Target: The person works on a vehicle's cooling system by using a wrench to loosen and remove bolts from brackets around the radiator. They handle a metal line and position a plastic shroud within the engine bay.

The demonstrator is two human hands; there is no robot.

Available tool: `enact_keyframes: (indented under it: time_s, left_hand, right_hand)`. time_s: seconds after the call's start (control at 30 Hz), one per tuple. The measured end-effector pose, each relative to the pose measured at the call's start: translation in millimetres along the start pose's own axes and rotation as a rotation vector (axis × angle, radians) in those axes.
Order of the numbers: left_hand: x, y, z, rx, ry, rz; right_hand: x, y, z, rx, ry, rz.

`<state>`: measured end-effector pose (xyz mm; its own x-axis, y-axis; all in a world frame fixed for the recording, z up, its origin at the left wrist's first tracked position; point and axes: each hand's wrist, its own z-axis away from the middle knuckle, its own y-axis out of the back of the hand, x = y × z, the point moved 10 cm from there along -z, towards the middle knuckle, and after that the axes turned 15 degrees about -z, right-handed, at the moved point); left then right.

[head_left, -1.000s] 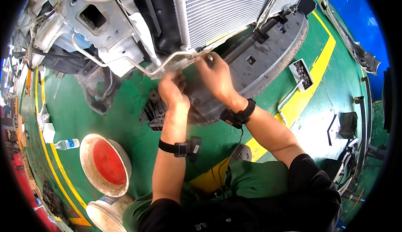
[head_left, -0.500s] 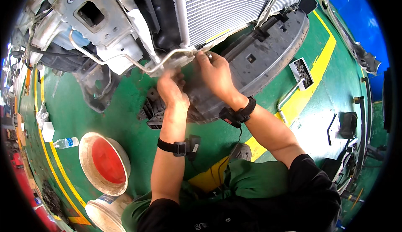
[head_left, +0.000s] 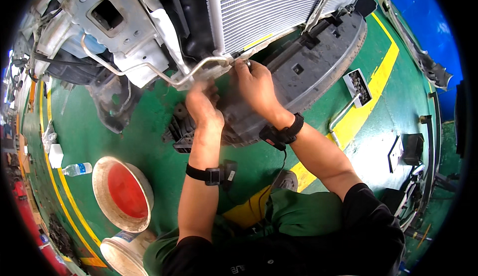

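Observation:
In front of me a finned silver radiator (head_left: 279, 12) is mounted on the stripped front of a car. A bent metal pipe (head_left: 144, 66) runs along the car's frame to the radiator's lower corner. There my right hand (head_left: 259, 89) is closed in a pinch on something small, mostly hidden by its fingers; a metallic bit shows by the knuckles. Just below the pipe my left hand (head_left: 204, 107) is curled, its fingertips somewhat blurred, and what they hold, if anything, is hidden. A dark plastic undertray (head_left: 318, 62) extends below the radiator, behind my right hand.
A white box of small dark parts (head_left: 359, 88) sits on the floor at right, beside a bent metal bar (head_left: 343, 114). Lower left are a basin with a red inside (head_left: 102, 201), a bucket (head_left: 117, 256) and a water bottle (head_left: 77, 169). A shoe (head_left: 287, 180) shows below my right forearm.
Both hands keep almost the same places at the pipe and radiator corner. The whole view has shifted very slightly.

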<state>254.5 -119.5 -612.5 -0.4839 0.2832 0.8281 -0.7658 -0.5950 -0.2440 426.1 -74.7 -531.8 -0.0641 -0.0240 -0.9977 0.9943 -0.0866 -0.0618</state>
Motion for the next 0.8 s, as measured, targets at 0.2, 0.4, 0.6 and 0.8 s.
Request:
enact_keyframes:
  time_s: [0.2,0.4,0.6,0.8]
  left_hand:
    - [0.3,-0.8,-0.6,-0.013,0.011,-0.008]
    - [-2.2,-0.9,1.5,-0.005,0.024,-0.032]
    - [-2.3,0.6,-0.3,-0.017,0.019,0.004]
    - [-2.2,-1.6,2.5,-0.02,0.018,0.003]
  right_hand:
    - [-14.2,2.0,0.9,0.068,0.151,0.091]
    - [-16.2,6.3,2.5,0.106,0.219,0.177]
    - [-9.4,-3.0,1.5,-0.009,0.042,0.127]
    - [-15.9,2.9,0.7,0.048,0.127,0.11]
